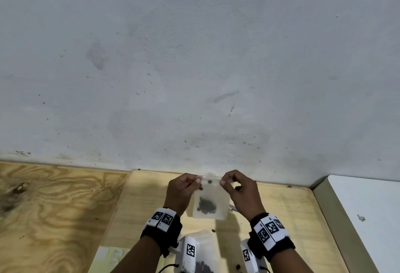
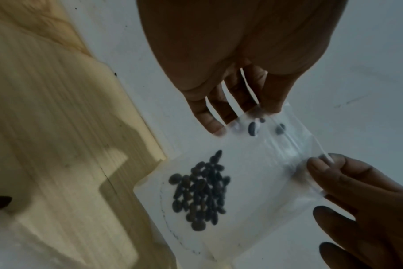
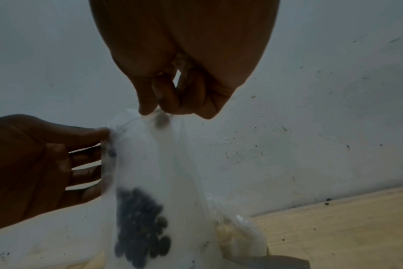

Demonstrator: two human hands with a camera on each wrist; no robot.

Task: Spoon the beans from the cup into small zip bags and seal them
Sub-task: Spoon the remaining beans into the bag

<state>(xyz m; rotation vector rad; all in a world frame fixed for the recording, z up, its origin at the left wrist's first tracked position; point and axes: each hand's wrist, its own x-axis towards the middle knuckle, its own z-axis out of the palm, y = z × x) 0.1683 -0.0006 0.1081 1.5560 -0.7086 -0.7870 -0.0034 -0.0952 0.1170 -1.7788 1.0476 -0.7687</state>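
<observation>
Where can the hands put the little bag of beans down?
Bare wood lies right of the right hand, up to the white panel. Left of the left hand, plywood is bare too. Below the zip bag, another bag and loose beans crowd it.

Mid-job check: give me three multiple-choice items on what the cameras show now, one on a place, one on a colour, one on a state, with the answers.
1. Where is the bag?
A. flat on the table
B. held up between both hands
C. inside a cup

2. What colour are the beans?
A. dark
B. white
C. red

3. How do the hands hold the bag?
A. left hand only
B. palms under its base
C. each pinches a top corner

Answers:
1 B, the bag hangs above the table.
2 A, the beans show dark through the clear plastic.
3 C, the left hand and right hand each pinch the top edge.
</observation>
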